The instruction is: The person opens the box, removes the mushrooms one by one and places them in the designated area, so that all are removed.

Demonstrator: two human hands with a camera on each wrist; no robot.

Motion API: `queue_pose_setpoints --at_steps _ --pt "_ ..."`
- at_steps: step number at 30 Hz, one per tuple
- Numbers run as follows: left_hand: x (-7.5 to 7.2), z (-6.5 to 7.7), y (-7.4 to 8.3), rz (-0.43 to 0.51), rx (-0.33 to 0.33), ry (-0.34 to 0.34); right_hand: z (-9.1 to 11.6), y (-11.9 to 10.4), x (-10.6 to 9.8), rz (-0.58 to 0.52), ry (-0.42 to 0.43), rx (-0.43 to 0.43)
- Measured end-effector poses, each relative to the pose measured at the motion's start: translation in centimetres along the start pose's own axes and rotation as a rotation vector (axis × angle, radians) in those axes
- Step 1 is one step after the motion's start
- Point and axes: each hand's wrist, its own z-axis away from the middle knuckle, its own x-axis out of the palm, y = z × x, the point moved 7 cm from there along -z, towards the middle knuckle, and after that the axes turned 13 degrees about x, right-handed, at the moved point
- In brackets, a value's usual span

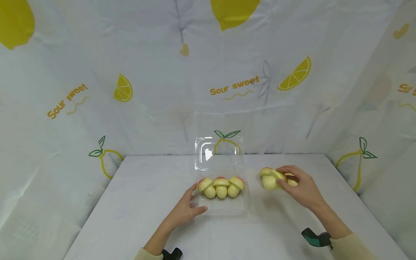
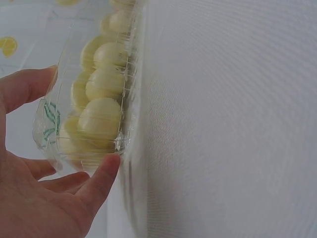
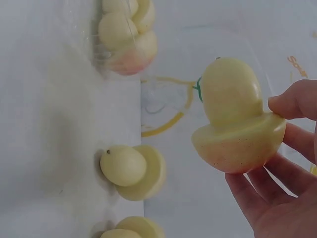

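Note:
A clear plastic clamshell box lies on the table with its lid raised at the back. Inside stand three yellow mushroom-shaped pieces with reddish caps, side by side. My left hand rests at the box's left front corner, fingers spread along the side and the little finger low by the table. To the right of the box, my right hand pinches a mushroom-shaped piece by its cap, raised above the table. Another such piece stands on the table below it.
A further mushroom-shaped piece is cut off at the bottom of the right wrist view. The white tabletop meets a white curtain with lemon prints at its back edge. Dark wrist devices sit near both sleeves.

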Motion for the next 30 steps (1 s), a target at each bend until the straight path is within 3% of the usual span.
queue_pose_setpoints --at_steps 13,30 --pt "0.0 0.0 0.0 0.002 -0.01 -0.009 -0.9 1.6 -4.0 0.028 0.067 0.006" --pt "0.0 0.0 -0.1 -0.013 -0.021 -0.014 -2.1 5.2 -7.0 0.064 0.085 0.151"
